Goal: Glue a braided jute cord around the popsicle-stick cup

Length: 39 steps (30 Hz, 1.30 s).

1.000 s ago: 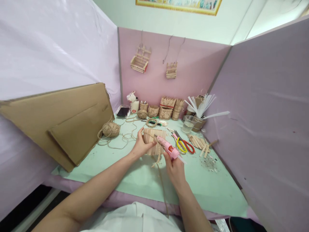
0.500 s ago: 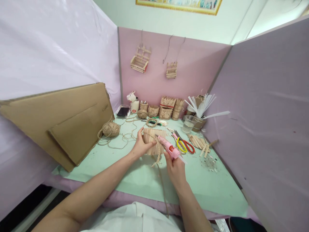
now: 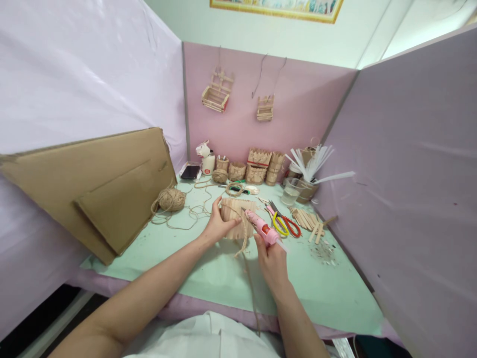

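My left hand [image 3: 219,224] is closed on the left side of a small basket of pale wooden sticks [image 3: 231,231], its thumb across the front. A braided twine cord [image 3: 245,233] hangs down over the basket's face. In my right hand [image 3: 273,258] is a pink hot glue gun [image 3: 263,226], gripped by its handle. The gun's nozzle points up and left, close to the basket's front by the braid; whether it touches cannot be made out. A clear glue stick [image 3: 283,245] pokes out of the gun's rear.
A ball of twine [image 3: 171,199] lies left, beside a cardboard sheet [image 3: 122,189]. Scissors with red and yellow handles [image 3: 285,223] and loose wooden sticks [image 3: 306,219] lie right. Finished stick baskets [image 3: 256,174], a water cup [image 3: 291,192] and white glue sticks [image 3: 312,164] stand behind.
The glue gun has shifted slightly to the right, its nozzle moving a little along the basket's front. My left hand and the basket have stayed in place.
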Each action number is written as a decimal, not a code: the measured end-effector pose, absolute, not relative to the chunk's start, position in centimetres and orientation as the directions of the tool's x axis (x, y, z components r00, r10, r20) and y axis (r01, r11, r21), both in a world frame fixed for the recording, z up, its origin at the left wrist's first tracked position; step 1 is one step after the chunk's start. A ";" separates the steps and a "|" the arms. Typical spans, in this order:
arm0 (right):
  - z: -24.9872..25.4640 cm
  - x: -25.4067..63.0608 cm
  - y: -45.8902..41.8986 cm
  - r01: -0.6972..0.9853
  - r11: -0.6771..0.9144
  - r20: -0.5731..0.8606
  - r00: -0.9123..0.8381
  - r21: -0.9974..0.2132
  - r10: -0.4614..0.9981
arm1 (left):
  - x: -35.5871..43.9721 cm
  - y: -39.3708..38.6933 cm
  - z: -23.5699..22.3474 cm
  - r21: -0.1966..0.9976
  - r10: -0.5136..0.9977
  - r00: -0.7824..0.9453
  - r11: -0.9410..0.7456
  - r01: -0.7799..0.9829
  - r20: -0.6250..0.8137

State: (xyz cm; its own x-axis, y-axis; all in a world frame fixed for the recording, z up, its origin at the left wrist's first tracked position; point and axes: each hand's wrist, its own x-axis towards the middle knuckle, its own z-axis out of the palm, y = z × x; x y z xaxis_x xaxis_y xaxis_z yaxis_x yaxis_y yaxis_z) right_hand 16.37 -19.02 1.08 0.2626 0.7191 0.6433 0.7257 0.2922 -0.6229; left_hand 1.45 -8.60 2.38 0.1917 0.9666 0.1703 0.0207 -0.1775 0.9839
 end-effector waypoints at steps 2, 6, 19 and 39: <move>1.1 16.4 -19.0 0.729 0.289 0.642 0.261 -0.620 0.721 | 1.5 -8.6 2.4 0.983 0.967 0.188 -0.178 0.031 0.170; 1.1 16.4 -19.0 0.737 0.282 0.644 0.262 -0.614 0.719 | 1.4 -8.6 2.4 0.981 0.966 0.188 -0.190 0.041 0.179; 2.5 19.3 -20.5 0.876 0.100 0.676 0.287 -0.472 0.678 | 1.2 -8.5 2.3 0.988 0.976 0.175 -0.142 0.051 0.132; 6.5 24.6 -22.8 0.931 -0.209 0.439 0.329 -0.299 0.836 | 1.3 -8.3 2.1 0.936 0.941 0.109 -0.333 0.114 0.321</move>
